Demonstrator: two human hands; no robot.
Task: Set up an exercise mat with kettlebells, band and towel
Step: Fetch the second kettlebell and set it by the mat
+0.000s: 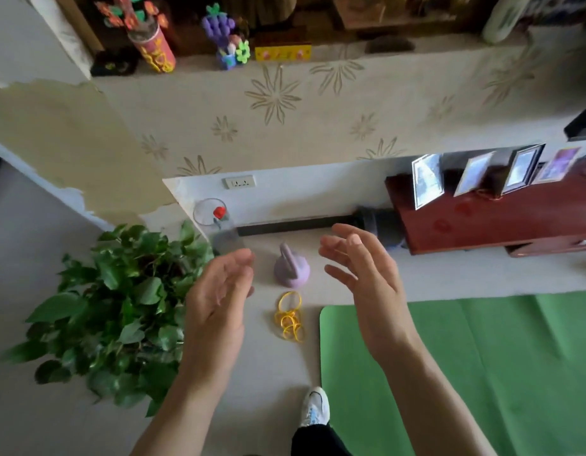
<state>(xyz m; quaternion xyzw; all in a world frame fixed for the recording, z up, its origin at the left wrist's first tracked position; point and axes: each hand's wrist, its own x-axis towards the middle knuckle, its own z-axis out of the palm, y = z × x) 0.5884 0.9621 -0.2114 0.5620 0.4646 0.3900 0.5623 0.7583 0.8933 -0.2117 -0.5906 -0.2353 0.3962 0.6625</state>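
Both hands up mid-frame, empty: left hand (219, 291) and right hand (357, 274) with fingers relaxed, held above the floor (258, 373). Between them a purple kettlebell (291, 269) stands on the floor, yellow band (289, 319) just below it, green mat (466, 373) spread lower right

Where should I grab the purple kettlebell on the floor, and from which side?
Take the purple kettlebell by its handle, which stands up on top, coming down from above. The body below is round and wide, so it likely offers a poor hold.
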